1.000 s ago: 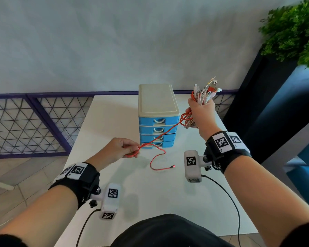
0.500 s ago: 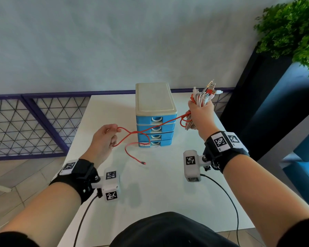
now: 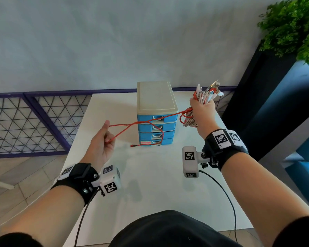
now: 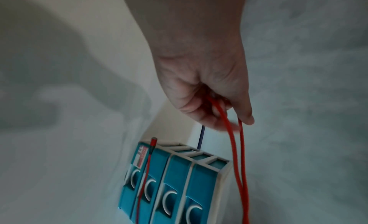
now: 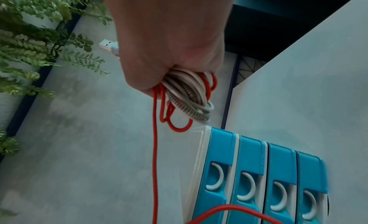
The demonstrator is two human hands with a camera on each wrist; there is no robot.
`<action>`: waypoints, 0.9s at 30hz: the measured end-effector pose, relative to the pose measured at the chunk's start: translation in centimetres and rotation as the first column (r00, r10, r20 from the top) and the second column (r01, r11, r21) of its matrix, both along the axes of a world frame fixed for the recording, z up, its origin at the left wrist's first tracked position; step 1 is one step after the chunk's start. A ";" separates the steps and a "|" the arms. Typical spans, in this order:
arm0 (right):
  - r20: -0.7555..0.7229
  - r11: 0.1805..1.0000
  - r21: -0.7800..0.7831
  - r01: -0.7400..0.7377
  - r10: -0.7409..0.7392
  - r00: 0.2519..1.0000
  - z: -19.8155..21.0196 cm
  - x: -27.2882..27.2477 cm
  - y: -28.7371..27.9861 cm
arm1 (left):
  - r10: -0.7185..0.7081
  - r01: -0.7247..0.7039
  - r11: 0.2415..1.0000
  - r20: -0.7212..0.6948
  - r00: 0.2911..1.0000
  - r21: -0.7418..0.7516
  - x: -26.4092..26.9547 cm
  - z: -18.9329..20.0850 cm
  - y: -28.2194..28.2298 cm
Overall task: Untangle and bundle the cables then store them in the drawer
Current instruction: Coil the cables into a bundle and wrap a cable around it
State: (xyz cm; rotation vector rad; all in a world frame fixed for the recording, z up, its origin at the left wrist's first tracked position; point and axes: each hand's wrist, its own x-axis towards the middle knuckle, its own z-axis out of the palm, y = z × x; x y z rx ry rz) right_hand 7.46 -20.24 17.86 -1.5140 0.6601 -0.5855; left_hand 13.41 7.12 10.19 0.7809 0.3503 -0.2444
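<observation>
Untangling step: left hand (image 3: 103, 139) pinches red cable (image 3: 143, 123); right hand (image 3: 202, 113) clamps cable bundle (image 3: 206, 95). Next: coil red slack in, open drawer (image 3: 157, 119).

Head view was bright and even, soft daylight, faint shadows on the table (image 3: 150, 184). Edges bent from the wide lens. Both wrist views were dimmer, bluish, a bit motion-smeared, backgrounds mushy.

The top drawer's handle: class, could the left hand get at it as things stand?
Probably not at once: the left hand grips the red cable, which also crosses the top drawer. Otherwise the way looks free.
</observation>
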 end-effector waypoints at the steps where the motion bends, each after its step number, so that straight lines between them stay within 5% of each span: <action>1: 0.002 1.000 -0.001 -0.002 0.002 1.000 0.0 0.1 0.0 | -0.015 0.014 1.000 0.029 0.999 0.016 0.1 0.0 0.0; 3: 0.006 1.000 0.013 0.012 -0.012 1.000 0.1 0.2 -0.1 | -0.086 0.070 0.983 0.092 0.992 0.170 0.2 -0.4 0.3; 5: 0.012 0.998 0.045 0.044 -0.044 0.999 0.3 0.2 -0.7 | -0.217 0.128 0.890 0.159 0.963 0.438 0.3 -1.0 1.0; 6: 0.023 0.996 0.066 0.060 -0.062 0.998 0.4 0.2 -1.1 | -0.311 0.131 0.777 0.194 0.931 0.616 0.3 -1.2 1.3; 8: 0.043 0.992 0.094 0.081 -0.086 0.995 0.6 0.1 -1.8 | -0.551 0.039 0.347 0.170 0.817 0.937 0.0 -1.4 2.1; 10: 0.046 0.994 0.076 0.079 -0.082 0.996 0.7 0.2 -2.1 | -0.691 -0.050 -0.041 0.007 0.723 0.998 -0.4 -1.8 2.6; 12: 0.046 0.997 0.035 0.066 -0.068 0.997 0.6 0.3 -1.9 | -0.724 -0.013 -0.257 -0.183 0.665 0.966 -0.6 -2.4 2.8; 14: 0.044 0.999 0.009 0.053 -0.053 0.998 0.6 0.4 -1.7 | -0.716 0.061 -0.386 -0.341 0.610 0.920 -0.7 -2.9 2.6; 15: 0.043 0.999 0.003 0.048 -0.048 0.998 0.6 0.5 -1.6 | -0.708 0.129 -0.391 -0.387 0.591 0.911 -0.7 -3.1 2.6; 21: 0.034 0.999 -0.027 0.028 -0.027 0.999 0.7 0.5 -1.7 | -0.638 0.589 -0.128 -0.521 0.567 0.798 -0.3 -4.4 2.6; 27: 0.000 0.999 -0.039 0.000 0.000 1.000 0.7 0.5 -1.5 | -0.563 0.632 -0.139 -0.585 0.583 0.763 0.1 -4.5 2.1</action>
